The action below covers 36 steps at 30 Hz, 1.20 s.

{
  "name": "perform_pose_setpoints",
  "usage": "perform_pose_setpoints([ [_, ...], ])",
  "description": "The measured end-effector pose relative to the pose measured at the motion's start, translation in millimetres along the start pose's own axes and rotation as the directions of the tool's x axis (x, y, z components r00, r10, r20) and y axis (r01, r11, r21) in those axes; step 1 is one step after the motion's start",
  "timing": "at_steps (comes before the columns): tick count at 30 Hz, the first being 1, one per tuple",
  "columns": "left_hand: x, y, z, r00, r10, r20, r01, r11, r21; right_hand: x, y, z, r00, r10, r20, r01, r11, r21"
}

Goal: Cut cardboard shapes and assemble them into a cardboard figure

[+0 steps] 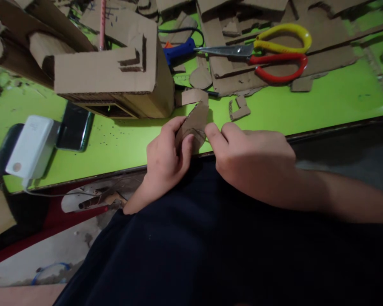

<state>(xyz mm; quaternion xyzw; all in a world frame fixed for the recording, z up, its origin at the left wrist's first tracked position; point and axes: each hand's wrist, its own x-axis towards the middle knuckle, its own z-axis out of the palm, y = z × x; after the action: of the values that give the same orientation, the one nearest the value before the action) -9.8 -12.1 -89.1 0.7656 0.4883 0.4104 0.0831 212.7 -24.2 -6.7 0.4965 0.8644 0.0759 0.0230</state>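
Observation:
Near the front edge of the green table, my left hand (167, 157) has its thumb and fingers closed on a small folded cardboard piece (196, 121). My right hand (249, 157) is closed in a pinch at the piece's right side; a thin thing shows by its fingertips, too small to name. Behind and left of my left hand stands a cardboard box (105, 74) with a rectangular opening in its front and an L-shaped strip on top. A small bent cardboard scrap (240, 109) lies beyond my right hand.
Scissors (274, 53) with yellow and red handles lie behind on cardboard sheets (328, 59). A blue tool (180, 50) with a black cord is beside the box. To the left are a white power bank (32, 144) with a cable and a dark phone (75, 127).

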Motion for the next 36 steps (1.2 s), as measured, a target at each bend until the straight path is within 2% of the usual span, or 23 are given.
perform_pose_setpoints([
  [4,-3.2,-1.6,3.9,1.000,0.020,-0.010,-0.021,0.999,-0.048,8.1,-2.9,-12.1,0.997,-0.019,0.071,0.020,1.000,-0.001],
  [8,-4.3,-0.2,8.6,0.995,0.061,-0.080,-0.061,0.998,0.002,16.1,-5.3,-21.5,0.989,-0.019,0.149,0.012,0.999,0.048],
  [13,-4.5,5.2,11.2,0.989,0.003,-0.145,-0.002,1.000,0.004,14.6,-1.6,-14.4,0.993,-0.031,0.114,0.026,0.999,0.045],
  [20,-5.5,9.9,11.2,0.990,-0.003,-0.143,-0.007,0.997,-0.070,5.8,1.7,-11.2,0.995,-0.005,0.103,0.005,1.000,0.000],
  [24,-4.2,11.1,12.4,0.988,0.017,-0.155,-0.026,0.998,-0.060,1.9,1.4,-13.8,0.994,-0.004,0.112,0.009,0.999,-0.046],
  [27,-3.1,11.7,11.6,0.985,0.024,-0.169,-0.032,0.998,-0.045,-3.2,0.7,-12.1,0.997,-0.004,0.077,0.011,0.996,-0.088],
  [31,-2.1,12.8,5.0,0.990,-0.049,-0.133,0.043,0.998,-0.046,-8.9,-0.8,-14.7,0.999,0.005,0.033,-0.001,0.993,-0.116],
  [34,0.8,14.0,0.0,0.990,-0.115,-0.083,0.109,0.991,-0.074,-8.0,-1.7,-22.2,0.999,0.019,0.051,-0.013,0.995,-0.101],
  [36,4.5,14.9,-0.9,0.990,-0.118,-0.080,0.110,0.990,-0.094,-5.4,-2.0,-25.7,0.998,0.021,0.067,-0.015,0.996,-0.089],
])
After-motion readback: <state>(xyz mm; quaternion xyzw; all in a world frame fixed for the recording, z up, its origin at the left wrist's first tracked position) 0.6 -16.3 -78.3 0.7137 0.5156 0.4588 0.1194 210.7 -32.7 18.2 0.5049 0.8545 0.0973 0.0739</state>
